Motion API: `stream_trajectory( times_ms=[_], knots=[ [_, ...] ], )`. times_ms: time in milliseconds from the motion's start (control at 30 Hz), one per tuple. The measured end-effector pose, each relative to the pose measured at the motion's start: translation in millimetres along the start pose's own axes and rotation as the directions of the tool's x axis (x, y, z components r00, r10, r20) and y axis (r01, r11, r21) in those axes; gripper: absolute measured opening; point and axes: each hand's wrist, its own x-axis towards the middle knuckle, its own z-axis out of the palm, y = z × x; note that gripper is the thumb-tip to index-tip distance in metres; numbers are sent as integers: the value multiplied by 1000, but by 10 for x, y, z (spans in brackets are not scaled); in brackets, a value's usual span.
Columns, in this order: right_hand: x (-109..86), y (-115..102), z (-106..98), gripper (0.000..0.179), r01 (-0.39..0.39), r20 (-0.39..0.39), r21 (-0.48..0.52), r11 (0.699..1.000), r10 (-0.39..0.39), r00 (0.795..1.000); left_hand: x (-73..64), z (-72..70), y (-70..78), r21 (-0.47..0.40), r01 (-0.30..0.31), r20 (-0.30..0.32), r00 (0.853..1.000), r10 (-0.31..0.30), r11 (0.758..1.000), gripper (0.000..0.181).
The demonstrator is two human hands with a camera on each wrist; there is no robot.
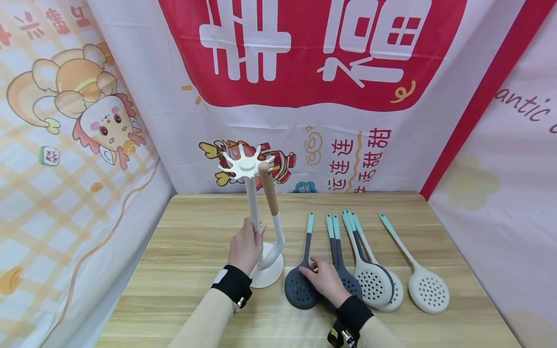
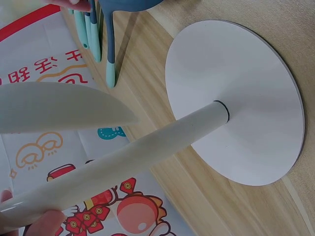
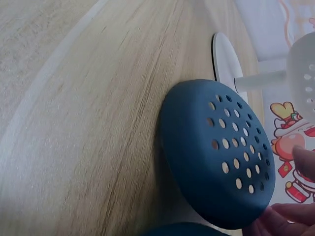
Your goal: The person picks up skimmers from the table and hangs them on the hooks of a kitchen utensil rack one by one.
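My left hand (image 1: 246, 245) grips the pole of a white utensil stand (image 1: 252, 203) with a round base and a spoked top. From that top hangs a white skimmer with a wooden handle (image 1: 270, 191); its holes show in the right wrist view on the white head (image 3: 302, 78). My right hand (image 1: 324, 278) pinches a dark grey skimmer (image 1: 300, 290) where head meets neck, beside the stand's base. That perforated head (image 3: 221, 152) looks tilted slightly off the table in the right wrist view. The left wrist view shows the pole rising from the round base (image 2: 236, 69).
Right of my right hand lie more dark grey skimmers (image 1: 350, 285), then overlapping white and dark ones (image 1: 374, 285). A lone white skimmer (image 1: 428, 292) lies farthest right. All have turquoise handle ends. Printed cloth walls (image 1: 296, 154) enclose the wooden table (image 1: 174, 280) at back and sides.
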Motion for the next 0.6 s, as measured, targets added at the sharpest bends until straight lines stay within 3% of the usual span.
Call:
stream_trajectory(
  times_ms=[167, 600],
  knots=[
    [-31, -80, 44, 48, -39, 50, -59, 997, 42, 998, -2, -11, 4, -5, 15, 9, 1000, -15, 1000, 23],
    [-22, -145, 104, 40, -65, -54, -249, 966, 54, 997, 3, -20, -18, -5, 37, 35, 999, -36, 999, 25]
  ],
)
